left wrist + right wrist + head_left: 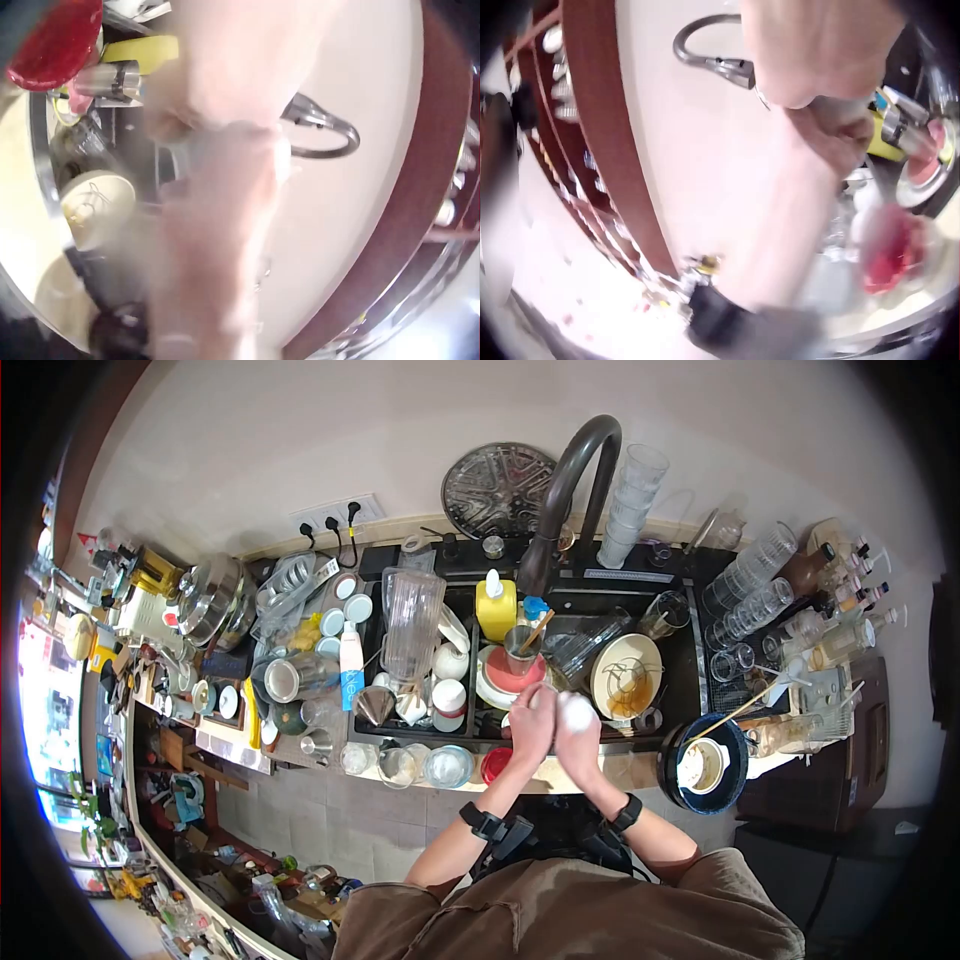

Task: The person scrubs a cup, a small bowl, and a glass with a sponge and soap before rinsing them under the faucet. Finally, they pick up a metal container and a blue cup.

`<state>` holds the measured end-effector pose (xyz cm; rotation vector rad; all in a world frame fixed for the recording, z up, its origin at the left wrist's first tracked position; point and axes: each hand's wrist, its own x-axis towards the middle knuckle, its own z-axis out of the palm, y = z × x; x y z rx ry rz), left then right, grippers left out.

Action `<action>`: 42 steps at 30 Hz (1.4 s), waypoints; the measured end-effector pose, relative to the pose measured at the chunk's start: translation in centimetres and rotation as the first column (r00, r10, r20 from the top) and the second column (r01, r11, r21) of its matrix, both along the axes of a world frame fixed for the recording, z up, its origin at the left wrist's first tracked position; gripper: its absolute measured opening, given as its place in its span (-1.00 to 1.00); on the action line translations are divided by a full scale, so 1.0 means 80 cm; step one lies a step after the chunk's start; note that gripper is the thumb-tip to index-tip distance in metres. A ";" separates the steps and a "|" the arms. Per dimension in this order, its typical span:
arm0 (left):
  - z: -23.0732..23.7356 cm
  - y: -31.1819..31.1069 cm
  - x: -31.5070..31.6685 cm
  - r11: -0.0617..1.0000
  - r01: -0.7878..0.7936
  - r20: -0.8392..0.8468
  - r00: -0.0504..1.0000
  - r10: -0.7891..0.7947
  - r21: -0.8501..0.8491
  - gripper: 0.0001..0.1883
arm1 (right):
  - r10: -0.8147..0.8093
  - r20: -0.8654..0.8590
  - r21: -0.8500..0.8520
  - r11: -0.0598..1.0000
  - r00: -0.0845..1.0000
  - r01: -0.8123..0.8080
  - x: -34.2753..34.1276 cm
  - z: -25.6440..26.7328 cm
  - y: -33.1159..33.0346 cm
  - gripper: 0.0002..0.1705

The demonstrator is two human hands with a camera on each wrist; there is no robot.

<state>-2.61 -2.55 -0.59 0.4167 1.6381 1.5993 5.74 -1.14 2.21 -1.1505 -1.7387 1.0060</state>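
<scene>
My two hands are held together above the front edge of the black sink. My left hand has its fingers curled in and lies against the right. A small bright white thing shows at the fingers of my right hand, which grips it; I cannot tell its kind. In the left wrist view the right hand is blurred. Curled fingers of the left hand show in the right wrist view. Behind them in the sink stand a metal cup, a pink bowl and a cream bowl.
A dark faucet arches over the sink. A yellow pump bottle stands behind the cup. At the front edge are a red lid and several jars. A dark blue basin sits at right, near stacked glasses.
</scene>
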 end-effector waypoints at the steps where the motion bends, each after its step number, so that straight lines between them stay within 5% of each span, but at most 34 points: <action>1: -0.013 0.005 -0.003 0.999 -0.020 0.328 0.944 0.031 -0.037 -0.80 | -0.026 0.000 -0.143 0.989 1.000 0.025 0.000 0.023 -0.011 -0.70; 2: -0.026 0.000 -0.014 0.995 0.074 0.571 0.815 -0.101 0.070 -0.81 | 0.103 0.177 0.080 0.990 0.979 -0.119 0.009 0.007 -0.005 -0.69; 3: -0.023 0.001 -0.019 0.988 0.150 0.609 0.782 -0.132 0.020 -0.81 | 0.185 0.369 0.265 0.918 0.911 -0.294 0.022 -0.008 0.004 -0.67; 5: -0.007 0.005 -0.026 0.949 0.306 0.683 0.709 -0.177 -0.071 -0.81 | 0.291 0.339 0.558 0.704 0.895 -0.440 0.037 0.007 0.023 -0.67; 6: 0.007 0.004 -0.024 0.931 0.347 0.675 0.714 -0.186 -0.111 -0.81 | 0.328 0.356 0.596 0.641 0.875 -0.483 0.044 0.003 0.030 -0.68; 10: 0.010 0.004 -0.005 0.966 0.207 0.575 0.814 -0.083 -0.153 -0.78 | 0.324 0.274 0.563 0.709 0.905 -0.424 0.048 0.000 0.028 -0.76; 12: 0.011 0.002 0.005 0.987 0.120 0.420 0.905 -0.065 -0.105 -0.76 | 0.166 0.157 0.219 0.955 0.974 -0.198 0.029 0.009 0.003 -0.78; 13: 0.011 0.002 0.008 0.994 0.080 0.338 0.940 -0.050 -0.074 -0.75 | 0.066 0.125 0.019 0.997 0.990 -0.069 0.022 0.014 -0.004 -0.79; 14: 0.012 0.002 0.009 0.998 0.063 0.062 0.996 -0.062 -0.023 -0.78 | 0.018 0.092 0.121 0.992 0.996 -0.029 0.017 -0.001 -0.001 -0.77; 15: 0.020 0.002 0.010 0.998 0.060 -0.217 0.975 -0.053 0.029 -0.80 | -0.091 0.059 0.019 0.996 0.994 0.090 0.007 -0.004 0.002 -0.68; 17: 0.044 0.000 0.008 0.987 0.100 -0.705 0.709 0.017 0.124 -0.79 | -0.234 -0.291 -0.453 0.888 0.928 0.082 0.003 -0.031 0.019 -0.62; 18: 0.063 -0.003 0.007 0.983 0.164 -0.712 0.700 -0.057 0.083 -0.79 | -0.310 -0.372 -0.770 0.630 0.875 -0.104 0.010 -0.008 0.029 -0.64; 21: 0.058 -0.006 0.005 0.952 0.250 -0.834 0.551 0.010 0.176 -0.83 | -0.315 -0.468 -0.865 0.356 0.826 -0.354 0.018 0.008 0.054 -0.66; 24: 0.059 -0.011 0.005 0.929 0.304 -0.868 0.496 0.033 0.209 -0.83 | -0.177 -0.525 -0.837 0.285 0.832 -0.468 0.030 0.017 0.062 -0.69; 25: 0.060 -0.013 0.004 0.920 0.323 -0.874 0.485 0.039 0.221 -0.82 | -0.168 -0.468 -0.845 0.371 0.868 -0.384 0.028 0.016 0.060 -0.70; 27: 0.057 -0.013 0.005 0.936 0.278 -0.861 0.507 0.047 0.215 -0.82 | -0.170 -0.343 -0.822 0.531 0.924 -0.208 0.022 0.012 0.051 -0.69; 28: 0.054 -0.010 0.005 0.943 0.255 -0.854 0.517 0.054 0.213 -0.82 | -0.077 -0.201 -0.611 0.789 0.977 -0.064 0.022 -0.002 0.041 -0.67; 29: 0.052 -0.007 0.006 0.955 0.175 -0.735 0.676 0.061 0.240 -0.83 | -0.041 -0.026 -0.302 0.953 0.999 0.031 0.022 -0.015 0.030 -0.63; 30: 0.049 -0.001 0.009 0.964 0.091 -0.585 0.808 0.076 0.251 -0.82 | -0.114 0.089 0.036 0.993 0.989 0.111 0.010 0.010 0.013 -0.67; 33: 0.029 0.007 0.008 0.996 -0.043 0.037 0.999 0.040 0.082 -0.79 | -0.040 0.023 0.189 0.981 0.999 0.035 0.011 0.016 -0.006 -0.77; 35: 0.037 0.004 0.002 0.997 0.022 0.526 0.850 0.022 -0.078 -0.81 | 0.163 0.166 0.449 0.866 0.973 -0.221 0.032 0.003 0.017 -0.78; 36: 0.032 0.005 0.002 0.994 0.044 0.563 0.826 0.021 -0.101 -0.84 | 0.241 0.255 0.552 0.759 0.936 -0.346 0.040 -0.001 0.026 -0.78; 39: 0.027 0.001 0.001 0.986 0.090 0.618 0.786 0.016 -0.139 -0.80 | 0.254 0.285 0.644 0.663 0.924 -0.381 0.043 -0.006 0.032 -0.75; 42: 0.036 -0.002 0.011 0.999 -0.039 0.396 0.917 0.043 -0.017 -0.85 | 0.095 0.185 0.389 0.907 0.978 -0.162 0.029 -0.010 0.003 -0.82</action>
